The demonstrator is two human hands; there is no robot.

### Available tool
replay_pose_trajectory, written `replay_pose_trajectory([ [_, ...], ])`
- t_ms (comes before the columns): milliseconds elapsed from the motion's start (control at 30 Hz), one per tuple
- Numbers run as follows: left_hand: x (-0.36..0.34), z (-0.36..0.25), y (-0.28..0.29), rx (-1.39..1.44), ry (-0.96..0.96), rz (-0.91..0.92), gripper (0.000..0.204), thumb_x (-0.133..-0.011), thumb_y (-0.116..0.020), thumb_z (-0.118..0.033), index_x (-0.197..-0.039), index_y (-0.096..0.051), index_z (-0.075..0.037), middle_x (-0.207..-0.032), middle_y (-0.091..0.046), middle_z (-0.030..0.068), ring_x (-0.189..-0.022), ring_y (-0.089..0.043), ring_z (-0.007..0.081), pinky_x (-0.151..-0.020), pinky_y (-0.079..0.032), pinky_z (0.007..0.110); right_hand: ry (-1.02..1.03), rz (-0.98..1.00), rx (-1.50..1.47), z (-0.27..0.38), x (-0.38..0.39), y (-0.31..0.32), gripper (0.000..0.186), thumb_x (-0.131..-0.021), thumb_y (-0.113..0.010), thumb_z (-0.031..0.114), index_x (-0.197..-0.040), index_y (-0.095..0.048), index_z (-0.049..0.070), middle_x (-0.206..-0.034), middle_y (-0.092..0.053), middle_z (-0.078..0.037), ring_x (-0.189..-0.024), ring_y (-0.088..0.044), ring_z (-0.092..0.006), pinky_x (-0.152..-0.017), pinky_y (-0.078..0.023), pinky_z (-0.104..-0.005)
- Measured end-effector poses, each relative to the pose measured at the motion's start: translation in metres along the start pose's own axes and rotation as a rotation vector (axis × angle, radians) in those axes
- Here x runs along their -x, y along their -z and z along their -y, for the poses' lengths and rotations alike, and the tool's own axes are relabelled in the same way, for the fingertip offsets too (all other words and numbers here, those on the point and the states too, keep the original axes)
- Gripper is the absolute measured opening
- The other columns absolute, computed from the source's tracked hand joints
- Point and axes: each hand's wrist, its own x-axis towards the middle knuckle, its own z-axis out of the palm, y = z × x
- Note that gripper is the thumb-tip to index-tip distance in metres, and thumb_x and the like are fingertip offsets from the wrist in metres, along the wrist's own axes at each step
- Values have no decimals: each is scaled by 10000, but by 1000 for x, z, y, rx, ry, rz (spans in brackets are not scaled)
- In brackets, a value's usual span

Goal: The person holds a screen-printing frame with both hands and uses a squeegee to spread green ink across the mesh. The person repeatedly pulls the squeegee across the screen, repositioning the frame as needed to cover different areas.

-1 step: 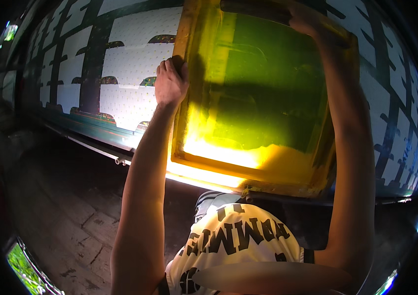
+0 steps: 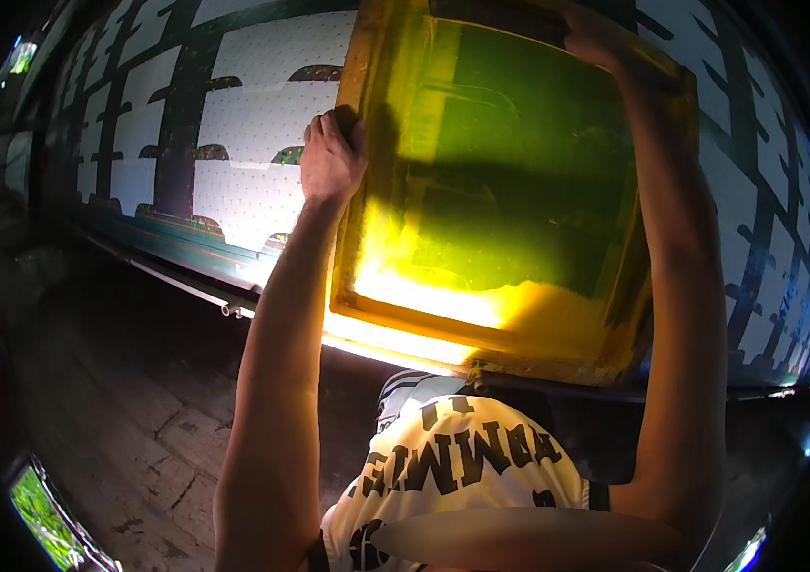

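Observation:
A screen-printing frame (image 2: pixel 352 71) with a yellow-green mesh lies in front of me, over the near edge of a long printing table. My left hand (image 2: pixel 333 162) is closed on the frame's left rail, its fingers curled at the edge beside a dark patch. At the frame's far end, my right hand (image 2: pixel 597 40) reaches across the mesh and is closed at the right end of a dark squeegee-like bar (image 2: pixel 510 13). Its fingers are partly lost in shadow. Strong light glows through the near left part of the mesh.
White cut pieces (image 2: pixel 257 110) with small dots lie in rows on the dark table, left and right of the frame. A metal rail with a small knob (image 2: pixel 230 311) runs along the near edge. Below is a brick floor (image 2: pixel 166 439).

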Motion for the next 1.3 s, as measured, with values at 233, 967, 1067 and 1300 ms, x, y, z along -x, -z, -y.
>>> replay_pose_trajectory([
  [233,-2,6,-5,4,-34,-18,465,-1044,-646,-391,-1213,-564,34,-1216,-641,264,-1179,-625,461,-964,-569,565,26,14,-18,14,-19,21,287,-903,-650,133,-1087,-771,-51,-1096,-759,-309,-1091,-746,-442,-905,-592,-551],
  [967,-1,9,-7,24,4,2,525,-1047,-608,-468,-1189,-607,37,-1225,-651,261,-1221,-621,448,-997,-564,563,47,69,-117,174,390,-34,338,-882,-720,102,-1210,-783,149,-1122,-743,-88,-1030,-738,-304,-810,-635,-442],
  [1067,-1,6,-5,42,17,7,553,-1044,-607,-481,-1198,-606,50,-1233,-650,271,-1218,-622,456,-1003,-563,560,-17,18,-199,202,440,-36,374,-863,-729,87,-1228,-781,148,-1141,-745,-72,-1067,-733,-292,-822,-635,-435],
  [1300,-1,5,-4,-9,-9,-23,615,-1056,-572,-516,-1199,-598,82,-1232,-646,289,-1203,-623,472,-1009,-559,557,-89,103,-239,206,445,-24,520,-804,-706,-9,-1296,-766,147,-1203,-762,-79,-1112,-732,-320,-941,-614,-463],
])
